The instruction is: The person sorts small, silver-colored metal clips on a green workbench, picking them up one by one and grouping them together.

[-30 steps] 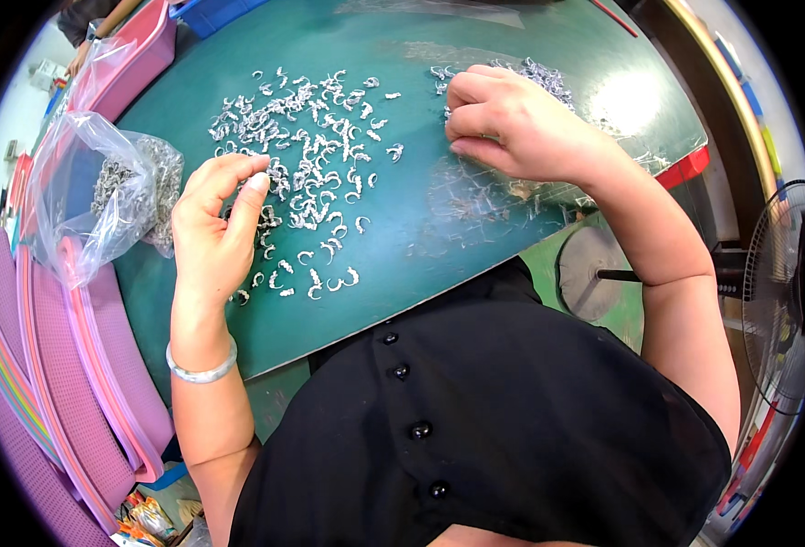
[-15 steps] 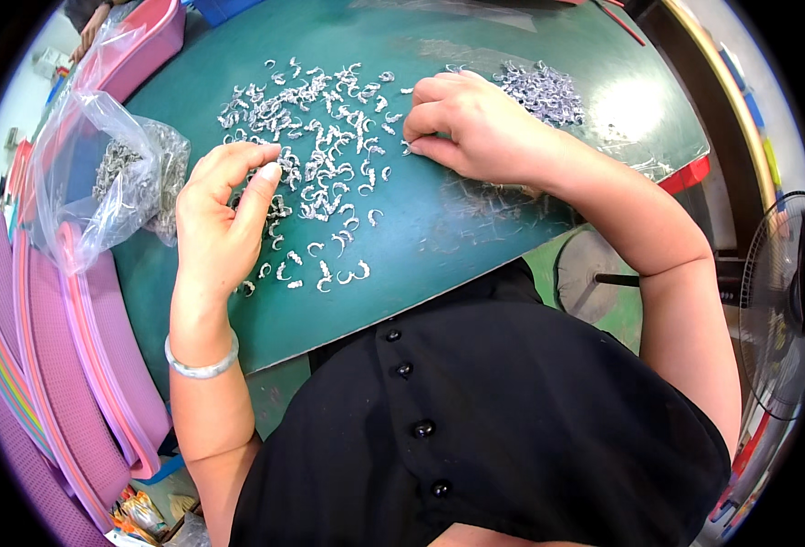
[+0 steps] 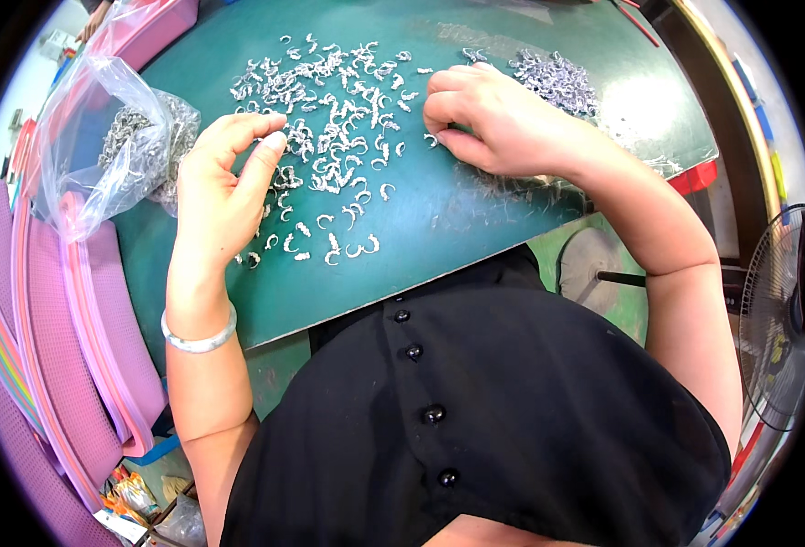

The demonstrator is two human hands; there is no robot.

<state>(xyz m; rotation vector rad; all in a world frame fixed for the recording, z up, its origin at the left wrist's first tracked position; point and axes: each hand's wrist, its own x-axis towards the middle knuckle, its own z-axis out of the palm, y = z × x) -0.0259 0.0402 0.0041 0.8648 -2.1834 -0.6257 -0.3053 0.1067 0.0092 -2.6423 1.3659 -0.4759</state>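
Many small, pale grey C-shaped pieces (image 3: 334, 169) lie scattered over the green tabletop (image 3: 402, 246). At their left edge is my left hand (image 3: 215, 187), its thumb and index fingertips close together in a pinch. Anything between those tips is too small to make out. Right of the scatter, my right hand (image 3: 498, 118) is curled, palm down, with one C-shaped piece (image 3: 431, 139) showing at its fingertips. Just beyond this hand sits a dense heap of darker grey C-shaped pieces (image 3: 557, 82), with a few more pieces (image 3: 473, 56) beside it.
A clear plastic bag (image 3: 101, 146) holding grey pieces stands at the left table edge. Pink basins (image 3: 151, 32) and purple-pink mesh containers (image 3: 92, 319) line that side. A round stool (image 3: 589, 264) is below the table, and a fan (image 3: 776, 319) stands at far right.
The view has shifted, so the table sits slightly higher. My right hand has moved a little to the right, away from the scatter, with the piece at its fingertips. My left hand keeps its pinch.
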